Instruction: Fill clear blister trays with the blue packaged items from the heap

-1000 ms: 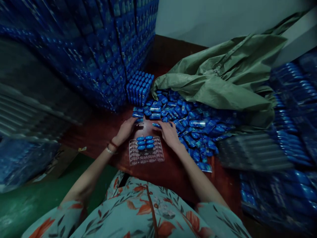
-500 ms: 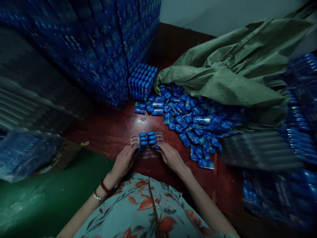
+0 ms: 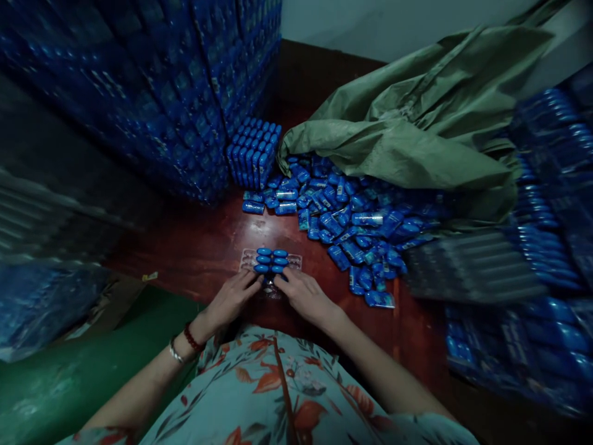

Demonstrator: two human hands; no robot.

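Observation:
A clear plastic tray [image 3: 248,254] with moulded hollows lies on the red-brown table in front of me. Two middle columns of small glossy blue packets [image 3: 264,260] stand in it, while hollows at both sides show bare plastic. My left hand [image 3: 235,290] is at the tray's near left, its fingers closed at a blue packet mostly hidden under the fingertips. My right hand [image 3: 303,295] mirrors it on the near right, fingertips closed at another largely covered packet. The two hands are a small gap apart.
Loose blue packets [image 3: 340,222] spill from a green cloth sack [image 3: 393,142] at the right. A neat block of packets [image 3: 254,151] stands behind, beside tall blue stacks [image 3: 176,105]. Grey ridged trays [image 3: 472,269] lie right; more stand left. The table edge [image 3: 176,296] drops to a green floor.
Both hands have moved inward, closer together, bringing the packets at their fingertips from the tray's sides toward the middle columns. The view has shifted slightly.

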